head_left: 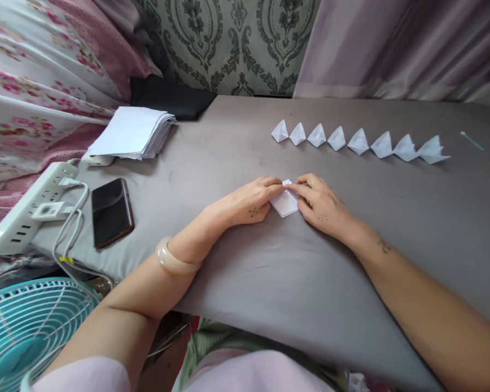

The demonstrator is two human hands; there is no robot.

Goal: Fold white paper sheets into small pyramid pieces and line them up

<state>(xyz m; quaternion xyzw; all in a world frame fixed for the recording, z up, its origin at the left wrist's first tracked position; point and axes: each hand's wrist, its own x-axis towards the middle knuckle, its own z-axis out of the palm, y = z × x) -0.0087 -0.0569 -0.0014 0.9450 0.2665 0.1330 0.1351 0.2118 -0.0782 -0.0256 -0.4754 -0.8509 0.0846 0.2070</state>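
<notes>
A small folded square of white paper (285,206) lies on the grey cloth, one corner pointing at me. My left hand (253,200) grips its left side, fingers bent together over the upper edge. From the right, my right hand (320,204) pinches the paper near its top corner and right edge. The fingertips of both hands almost meet at the upper corner and cover part of the folds. Beyond the hands stands a slanting row of several folded white paper pieces (337,139), pointed at the top.
At the left are a stack of white paper (126,133), a black phone (112,212) and a white power strip (28,207) with cables. A turquoise fan (36,332) stands at the lower left. A cotton swab (472,140) lies at the far right. Curtains hang behind.
</notes>
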